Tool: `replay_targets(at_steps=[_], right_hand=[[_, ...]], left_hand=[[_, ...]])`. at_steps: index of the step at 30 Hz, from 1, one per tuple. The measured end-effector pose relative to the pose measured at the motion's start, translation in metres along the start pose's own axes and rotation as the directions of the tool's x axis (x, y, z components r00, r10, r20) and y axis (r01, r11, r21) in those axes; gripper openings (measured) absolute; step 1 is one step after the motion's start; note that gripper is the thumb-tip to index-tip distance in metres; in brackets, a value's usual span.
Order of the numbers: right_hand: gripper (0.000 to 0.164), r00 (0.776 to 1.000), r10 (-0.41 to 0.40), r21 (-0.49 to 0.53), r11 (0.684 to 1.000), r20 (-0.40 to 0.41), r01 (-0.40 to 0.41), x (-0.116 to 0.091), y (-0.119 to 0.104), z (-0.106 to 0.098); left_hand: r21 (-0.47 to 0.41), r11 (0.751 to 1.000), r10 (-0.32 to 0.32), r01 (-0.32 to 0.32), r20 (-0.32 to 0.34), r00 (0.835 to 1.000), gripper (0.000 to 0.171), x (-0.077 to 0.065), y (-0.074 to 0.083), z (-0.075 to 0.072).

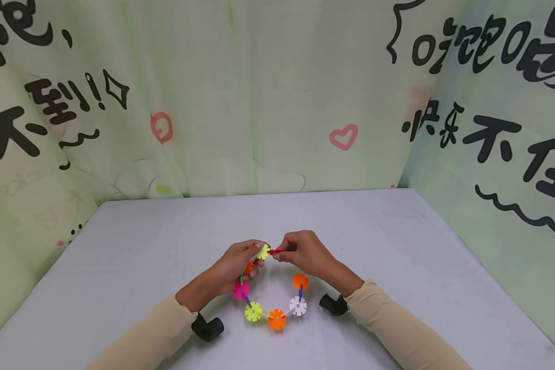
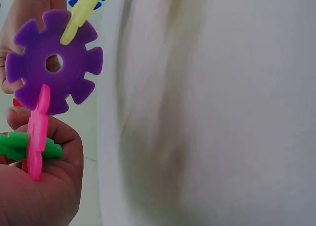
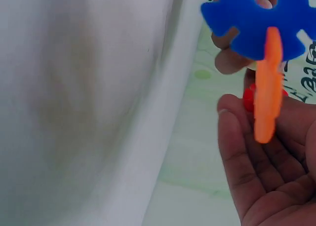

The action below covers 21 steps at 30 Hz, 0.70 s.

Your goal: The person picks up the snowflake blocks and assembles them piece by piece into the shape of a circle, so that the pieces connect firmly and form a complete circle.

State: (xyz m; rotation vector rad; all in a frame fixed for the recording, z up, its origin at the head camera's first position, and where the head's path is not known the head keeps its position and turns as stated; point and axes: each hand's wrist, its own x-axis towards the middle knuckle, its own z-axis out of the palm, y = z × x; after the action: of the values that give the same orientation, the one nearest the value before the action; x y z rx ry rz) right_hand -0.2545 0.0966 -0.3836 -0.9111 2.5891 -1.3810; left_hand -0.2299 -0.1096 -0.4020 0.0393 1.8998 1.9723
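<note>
Over the table, a curved chain of notched plastic discs hangs from my left hand (image 1: 236,263), which pinches its yellow disc (image 1: 263,252). My right hand (image 1: 307,252) pinches a red disc (image 1: 274,252) edge-on against that yellow disc; whether the slots are locked cannot be seen. Below the left fingers run a pink disc (image 1: 241,290), a purple disc (image 2: 54,62), another yellow disc (image 1: 253,311) and an orange disc (image 1: 277,319). A white disc (image 1: 298,306), a blue disc (image 3: 261,18) and a loose-ended orange disc (image 3: 268,92) follow. A green disc (image 2: 19,145) sits by the left palm.
A white-covered table (image 1: 166,226) lies under both hands. Pale green printed curtains (image 1: 259,103) stand at the back and both sides. A black wrist-camera mount (image 1: 207,328) sticks out below the left wrist, another black mount (image 1: 334,304) below the right.
</note>
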Motion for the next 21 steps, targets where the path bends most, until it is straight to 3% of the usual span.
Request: replay_targets(at_steps=[6, 10, 15, 21], right_hand=[[0.012, 0.998, 0.028, 0.078, 0.997, -0.059, -0.024, 0.001, -0.004, 0.004], [0.012, 0.998, -0.007, 0.110, 0.994, -0.063, 0.014, 0.002, -0.006, 0.004], [0.009, 0.997, -0.045, 0.155, 0.987, -0.055, 0.053, 0.003, -0.007, -0.002], [0.006, 0.998, -0.053, 0.013, 0.998, -0.025, 0.053, 0.001, -0.009, -0.011]], left_hand=[[-0.008, 1.000, 0.008, -0.008, -0.025, 1.000, 0.033, -0.001, 0.006, 0.000], [-0.032, 0.999, -0.002, 0.000, -0.057, 0.998, 0.035, -0.002, 0.008, 0.006], [0.005, 0.999, 0.039, -0.039, -0.122, 0.992, 0.032, -0.007, 0.013, 0.013], [0.034, 0.998, 0.059, -0.054, -0.165, 0.984, 0.033, -0.008, 0.018, 0.014]])
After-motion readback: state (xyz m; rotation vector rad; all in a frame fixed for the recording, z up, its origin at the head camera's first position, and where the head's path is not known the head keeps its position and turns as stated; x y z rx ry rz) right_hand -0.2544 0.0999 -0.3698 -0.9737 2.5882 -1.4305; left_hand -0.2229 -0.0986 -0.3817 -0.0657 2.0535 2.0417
